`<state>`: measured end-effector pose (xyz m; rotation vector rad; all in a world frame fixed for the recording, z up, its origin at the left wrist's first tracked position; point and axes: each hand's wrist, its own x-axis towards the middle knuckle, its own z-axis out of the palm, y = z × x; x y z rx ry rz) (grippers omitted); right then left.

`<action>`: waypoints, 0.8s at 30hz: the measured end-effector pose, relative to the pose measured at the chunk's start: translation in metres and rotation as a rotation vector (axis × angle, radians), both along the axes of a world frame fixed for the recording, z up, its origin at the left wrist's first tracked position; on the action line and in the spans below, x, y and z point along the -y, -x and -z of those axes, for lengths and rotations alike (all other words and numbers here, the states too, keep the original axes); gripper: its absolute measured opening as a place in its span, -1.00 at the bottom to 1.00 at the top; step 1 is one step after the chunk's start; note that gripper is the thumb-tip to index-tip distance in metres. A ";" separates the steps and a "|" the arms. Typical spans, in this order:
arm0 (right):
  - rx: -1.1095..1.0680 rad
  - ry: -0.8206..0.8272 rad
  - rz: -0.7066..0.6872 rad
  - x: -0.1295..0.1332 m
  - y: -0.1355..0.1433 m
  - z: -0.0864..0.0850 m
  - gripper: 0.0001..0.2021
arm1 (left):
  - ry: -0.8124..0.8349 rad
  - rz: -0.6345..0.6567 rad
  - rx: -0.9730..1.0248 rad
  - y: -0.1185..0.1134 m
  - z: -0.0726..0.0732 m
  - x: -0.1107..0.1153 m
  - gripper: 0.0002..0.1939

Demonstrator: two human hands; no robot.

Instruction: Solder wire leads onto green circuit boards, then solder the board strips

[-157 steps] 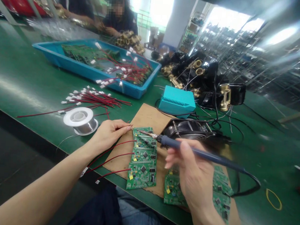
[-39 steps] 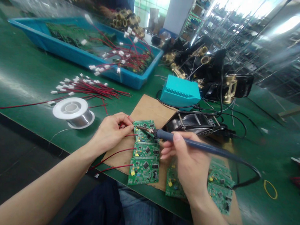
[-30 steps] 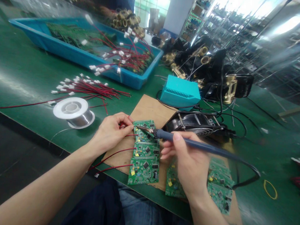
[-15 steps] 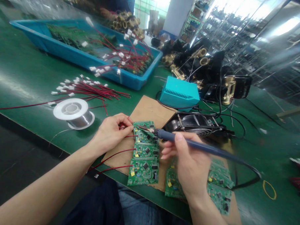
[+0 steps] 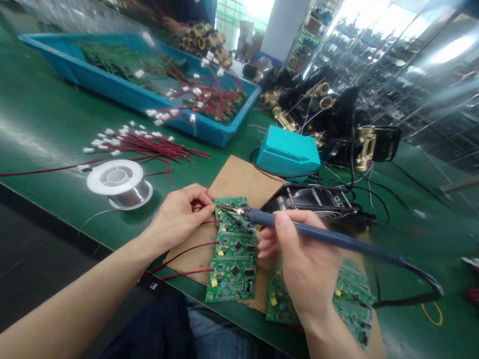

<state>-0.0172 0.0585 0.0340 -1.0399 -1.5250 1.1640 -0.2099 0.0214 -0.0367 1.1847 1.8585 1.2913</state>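
My right hand (image 5: 305,256) grips a soldering iron (image 5: 293,227) with a dark blue handle. Its metal tip reaches the upper left part of a green circuit board panel (image 5: 233,274); I cannot tell whether it touches. At that same edge, my left hand (image 5: 182,214) pinches a red and black wire (image 5: 197,205), its end hidden by the fingers. More red and black wires run from the panel's left side, with yellow parts beside their joints. Beneath the panel lies a sheet of brown cardboard (image 5: 239,174). Further circuit boards (image 5: 353,298) lie partly behind my right hand.
A white solder spool (image 5: 114,176) stands left, near a pile of red wires (image 5: 146,143) with white connectors. A blue tray (image 5: 148,99) holds boards and wires. Behind the cardboard are a teal box (image 5: 289,152), a black fan (image 5: 314,198) and brass fittings (image 5: 366,148). A person stands beyond the tray.
The whole view has shifted slightly, things now sitting a little lower. The iron's tip has stayed near the panel's upper left edge, and both hands keep their hold.
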 end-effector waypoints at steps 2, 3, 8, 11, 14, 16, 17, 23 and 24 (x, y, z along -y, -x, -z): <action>0.018 -0.016 0.010 0.001 0.000 0.000 -0.81 | -0.009 0.000 -0.003 0.000 0.000 0.001 -0.78; 0.023 -0.024 0.014 0.001 0.000 0.000 -0.81 | -0.013 0.000 -0.004 0.000 0.000 0.001 -0.79; 0.026 -0.030 0.020 0.002 0.000 0.001 -0.81 | -0.020 0.002 -0.012 0.001 0.000 0.002 -0.80; 0.022 -0.021 0.022 0.003 0.001 0.001 -0.82 | -0.018 0.005 -0.017 0.001 0.000 0.002 -0.81; 0.026 -0.013 0.022 0.002 0.001 0.003 -0.82 | -0.020 0.004 -0.020 0.000 -0.001 0.002 -0.82; 0.029 -0.025 0.008 0.000 0.000 0.004 -0.81 | -0.022 0.001 -0.020 0.000 -0.001 0.002 -0.81; 0.026 -0.038 -0.007 -0.001 0.000 0.005 -0.80 | -0.023 -0.001 -0.020 0.000 -0.001 0.002 -0.81; 0.024 -0.047 -0.007 -0.003 -0.001 0.008 -0.79 | -0.024 -0.007 -0.019 0.000 0.000 0.002 -0.81; 0.015 -0.047 -0.014 -0.003 -0.001 0.007 -0.79 | -0.025 -0.007 -0.017 0.000 0.000 0.002 -0.81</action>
